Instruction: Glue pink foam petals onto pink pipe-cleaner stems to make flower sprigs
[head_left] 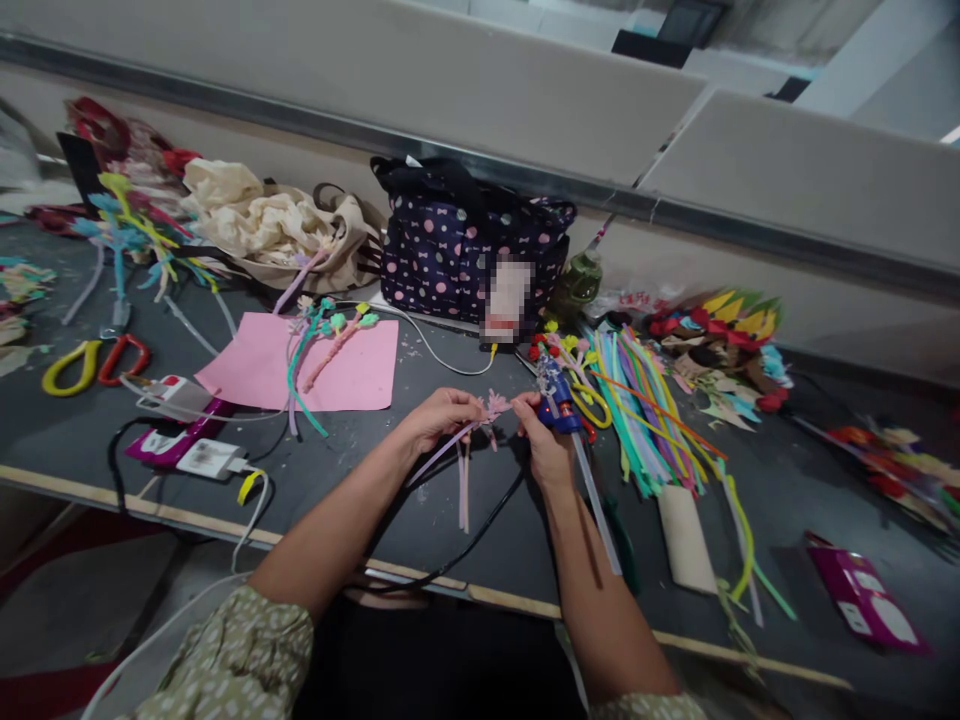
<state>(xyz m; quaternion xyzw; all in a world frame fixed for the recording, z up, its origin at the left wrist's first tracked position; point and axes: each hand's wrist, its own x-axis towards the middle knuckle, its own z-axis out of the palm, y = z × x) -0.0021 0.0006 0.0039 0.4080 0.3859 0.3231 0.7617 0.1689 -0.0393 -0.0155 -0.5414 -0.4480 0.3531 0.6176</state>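
My left hand [447, 418] is closed, pinching a pink pipe cleaner flower [495, 404] whose lilac stem slants down to the left. My right hand [537, 432] is closed too, thumb and finger at the flower's right side on a thin pale end. Just beyond the right hand lies a blue glue gun [556, 400], with a long clear glue stick [598, 510] coming out of its back over the right forearm. Below the flower, pale pink pipe cleaners [463, 490] hang or lie; I cannot tell which.
Bundled colored pipe cleaners [645, 410] lie to the right, near a cardboard tube [686, 540]. Pink paper [352, 370] with finished stems, scissors [79, 368] and a power strip [180, 445] are left. A dotted bag [465, 250] stands behind. A black cord [480, 535] crosses in front.
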